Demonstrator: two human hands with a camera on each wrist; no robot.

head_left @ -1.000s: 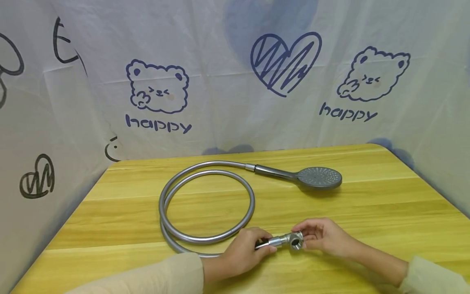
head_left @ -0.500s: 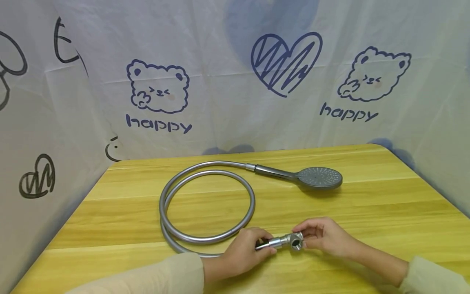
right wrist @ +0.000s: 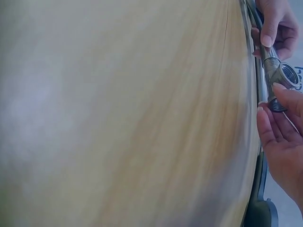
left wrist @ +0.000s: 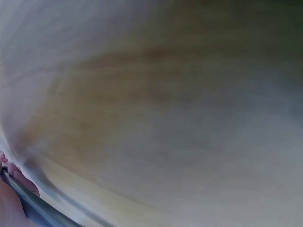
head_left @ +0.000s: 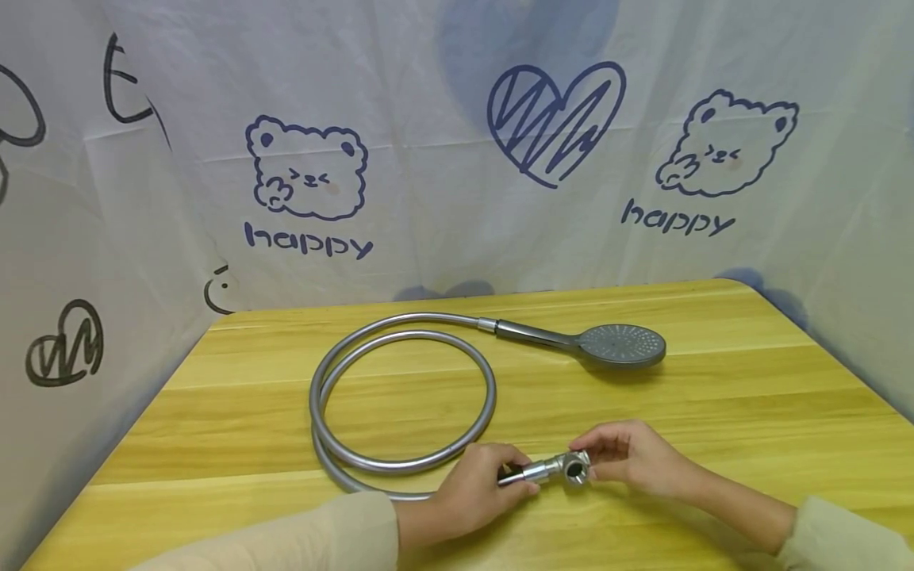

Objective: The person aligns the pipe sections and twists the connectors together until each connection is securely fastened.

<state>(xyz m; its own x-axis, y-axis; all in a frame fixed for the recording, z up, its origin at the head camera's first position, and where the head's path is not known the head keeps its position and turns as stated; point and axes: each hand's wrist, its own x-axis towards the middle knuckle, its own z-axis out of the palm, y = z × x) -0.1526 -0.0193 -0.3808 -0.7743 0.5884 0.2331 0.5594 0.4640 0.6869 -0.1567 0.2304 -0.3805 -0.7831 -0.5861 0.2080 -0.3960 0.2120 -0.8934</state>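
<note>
Near the table's front, my left hand (head_left: 471, 493) grips the end of a grey shower hose (head_left: 400, 466), just behind its silver connector (head_left: 535, 472). A metal tee fitting (head_left: 574, 466) with threaded openings meets that connector end to end. On the fitting's far right end, the fingertips and thumb of my right hand (head_left: 638, 460) pinch it. The right wrist view shows the tee fitting (right wrist: 283, 75) between both hands, one open threaded mouth facing outward. How deep the fitting sits in the connector cannot be told. In the left wrist view only part of the hand and hose (left wrist: 35, 208) shows.
The hose lies in loops on the wooden table (head_left: 236, 444). Its other end joins a dark grey shower head (head_left: 620, 346) lying toward the back right, spray face up. White cloth with drawings (head_left: 443, 214) hangs behind the table and along both sides.
My right hand has shifted very slightly at the fitting, its fingers still on it. The left hand, hose and shower head stay where they were.
</note>
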